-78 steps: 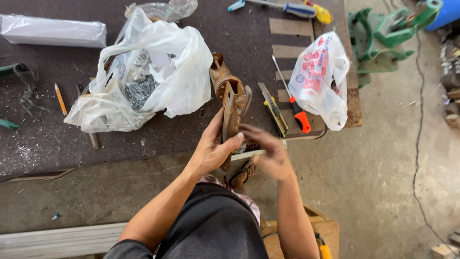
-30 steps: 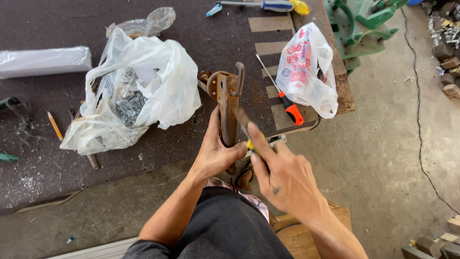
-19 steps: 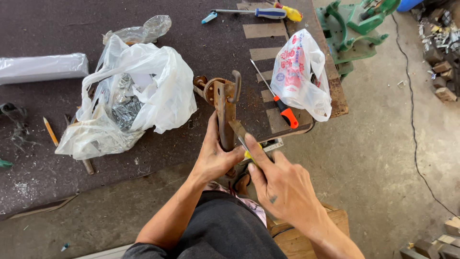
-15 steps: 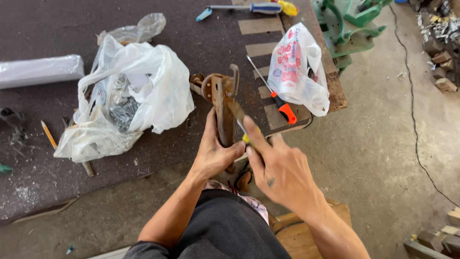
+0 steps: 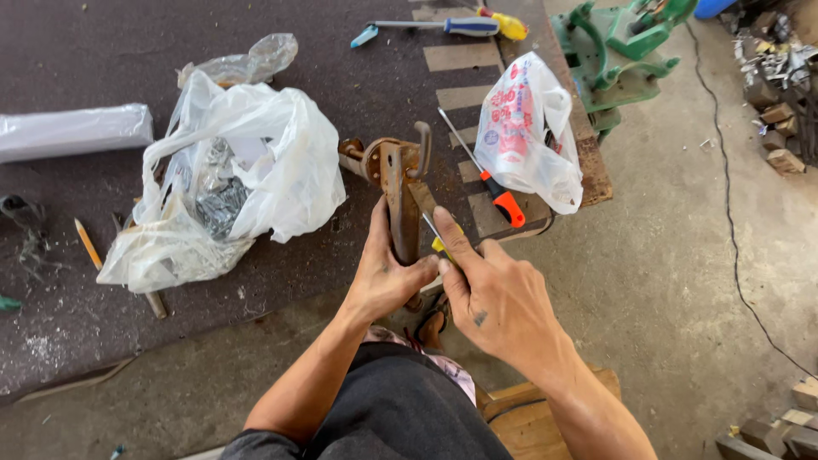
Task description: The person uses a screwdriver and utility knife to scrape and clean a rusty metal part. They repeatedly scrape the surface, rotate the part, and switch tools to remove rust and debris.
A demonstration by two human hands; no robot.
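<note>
Head view. Left hand (image 5: 383, 277) closed around the lower end of a rusty bracket (image 5: 397, 192), standing upright at the near edge of the dark mat (image 5: 68, 51). Right hand (image 5: 498, 302) pinched shut on a yellow-handled screwdriver (image 5: 436, 237), tip against the bracket's right side. Left of bracket: white bag (image 5: 256, 162). Right of it: orange-handled screwdriver (image 5: 481, 175), then printed bag (image 5: 524, 128).

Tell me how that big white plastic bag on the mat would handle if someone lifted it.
The big white plastic bag is thin and crumpled, so it would likely sag and flop. Dark metal-looking bits show through, so it is probably heavy for its size. Its open top could spill.
</note>
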